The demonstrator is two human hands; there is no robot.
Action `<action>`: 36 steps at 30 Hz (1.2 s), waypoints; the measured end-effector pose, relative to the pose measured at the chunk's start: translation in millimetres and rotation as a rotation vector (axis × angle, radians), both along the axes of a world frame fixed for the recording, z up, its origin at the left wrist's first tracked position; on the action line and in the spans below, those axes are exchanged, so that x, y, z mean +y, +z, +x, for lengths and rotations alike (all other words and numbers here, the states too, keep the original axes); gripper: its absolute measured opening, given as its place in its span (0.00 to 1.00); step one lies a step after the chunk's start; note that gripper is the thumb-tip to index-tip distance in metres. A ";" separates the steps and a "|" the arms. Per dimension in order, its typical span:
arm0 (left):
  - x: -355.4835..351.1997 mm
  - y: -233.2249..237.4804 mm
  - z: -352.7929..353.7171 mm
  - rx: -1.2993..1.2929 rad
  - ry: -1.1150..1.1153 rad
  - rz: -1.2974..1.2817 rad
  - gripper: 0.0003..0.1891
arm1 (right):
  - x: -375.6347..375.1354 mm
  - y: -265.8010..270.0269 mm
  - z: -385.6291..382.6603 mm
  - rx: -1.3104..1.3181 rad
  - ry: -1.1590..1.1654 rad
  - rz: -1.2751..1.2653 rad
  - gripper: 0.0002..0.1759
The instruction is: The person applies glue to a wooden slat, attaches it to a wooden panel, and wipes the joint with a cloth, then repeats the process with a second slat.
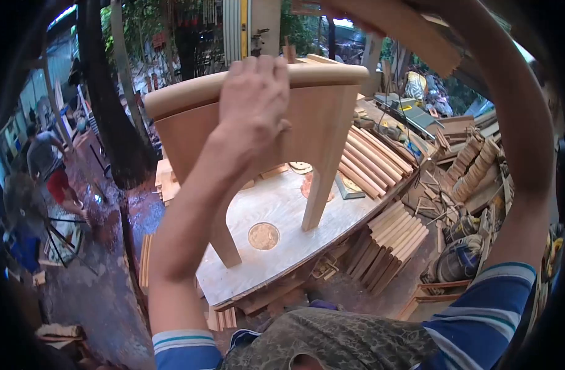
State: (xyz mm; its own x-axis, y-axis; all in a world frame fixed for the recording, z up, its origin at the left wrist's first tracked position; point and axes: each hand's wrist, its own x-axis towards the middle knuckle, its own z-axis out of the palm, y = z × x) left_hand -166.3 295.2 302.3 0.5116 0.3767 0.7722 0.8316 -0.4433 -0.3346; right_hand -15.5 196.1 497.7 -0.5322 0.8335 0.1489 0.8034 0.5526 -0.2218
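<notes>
A pale wooden stool with a curved, rounded top edge and an arched side panel stands on its legs on the workbench. My left hand is closed over that top edge, fingers across the top and thumb against the panel. Raised high at the upper right, my right hand is mostly cut off by the top of the view. Beside it hangs a brown sheet of sandpaper with a jagged end, apparently in its grip. The fingers there are blurred.
Turned wooden rods lie stacked on the bench's right side, with more wooden pieces below. Wood scraps and coiled bundles crowd the right. A tree trunk rises at left, near a fan and another person.
</notes>
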 end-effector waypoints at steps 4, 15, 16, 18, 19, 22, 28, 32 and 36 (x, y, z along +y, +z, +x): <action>0.9 30.0 -21.8 0.047 0.130 -0.300 0.41 | -11.9 10.4 73.3 0.160 -0.455 0.086 0.24; 1.8 17.5 -21.7 0.000 0.050 -0.250 0.33 | 18.0 -56.1 113.0 -0.043 -0.485 -0.264 0.25; 0.7 23.6 -21.0 -0.007 0.067 -0.220 0.33 | 11.7 -52.8 111.5 0.009 -0.507 -0.299 0.25; -3.9 23.2 -20.2 0.007 0.086 -0.243 0.34 | 13.1 -41.4 114.2 -0.027 -0.473 -0.258 0.25; -1.9 21.8 -21.7 0.008 0.066 -0.222 0.35 | 13.8 -39.8 117.9 -0.007 -0.472 -0.230 0.25; 0.9 21.5 -20.9 0.006 0.053 -0.198 0.35 | 22.0 -36.0 133.9 -0.026 -0.463 -0.145 0.26; -17.6 24.4 -17.2 0.016 0.086 -0.202 0.36 | 0.2 -11.1 107.0 -0.125 -0.586 -0.659 0.37; 5.7 -0.3 -39.1 0.049 -0.263 0.057 0.31 | -37.0 -50.7 180.8 0.005 -0.419 0.023 0.34; -36.1 38.7 -19.4 0.090 0.137 -0.463 0.36 | -9.3 -151.1 295.9 0.528 -0.460 0.299 0.31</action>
